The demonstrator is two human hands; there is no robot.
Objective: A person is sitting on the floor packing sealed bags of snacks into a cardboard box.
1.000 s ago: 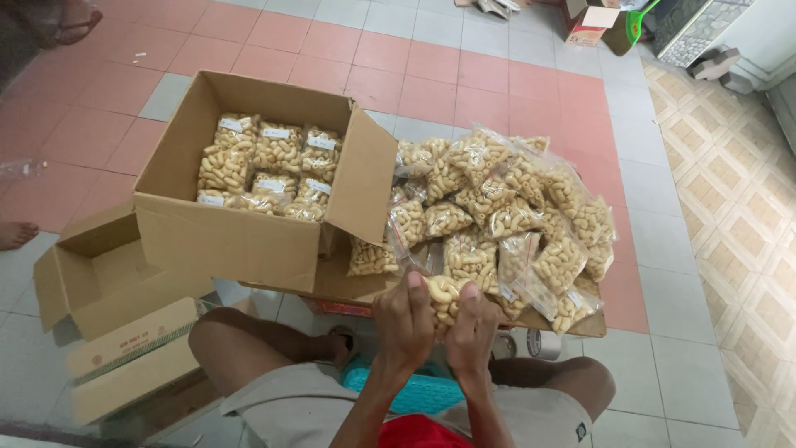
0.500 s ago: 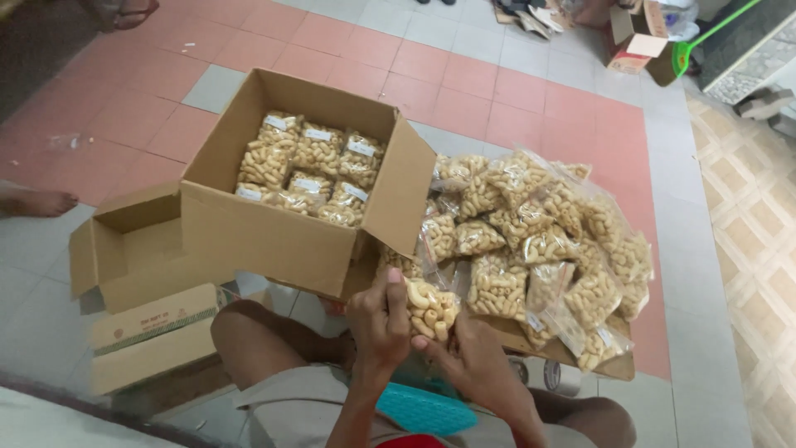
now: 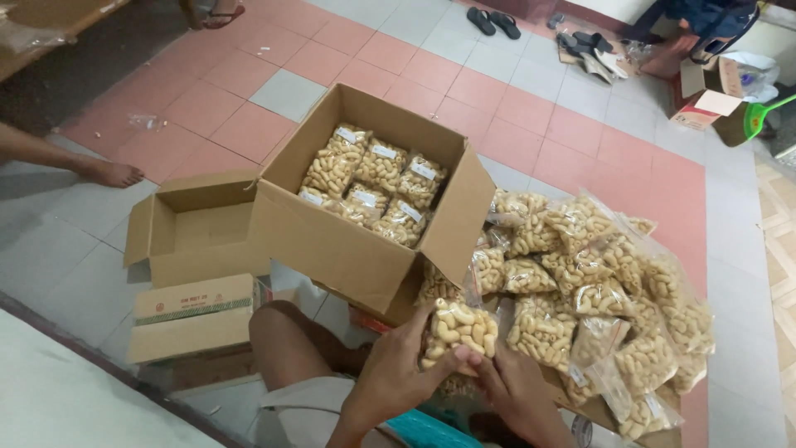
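I hold one clear bag of pale curved snacks (image 3: 458, 330) in both hands, low in the view in front of my knees. My left hand (image 3: 396, 367) grips its left side. My right hand (image 3: 507, 383) pinches its lower right edge. Just beyond stands a large open cardboard box (image 3: 332, 241) holding several similar labelled bags (image 3: 373, 182) packed side by side. To the right lies a loose pile of the same bags (image 3: 597, 274) on a flattened piece of cardboard.
A smaller open cardboard box (image 3: 195, 228) sits left of the big one, with a closed carton (image 3: 195, 319) in front of it. Another person's bare foot (image 3: 104, 172) rests on the tiles at far left. Sandals (image 3: 491, 21) and more boxes (image 3: 705, 99) lie at the back.
The view has tilted up and shifted right, so the boxes sit further left. My hands with the bag have moved slightly right and stay closed on it.
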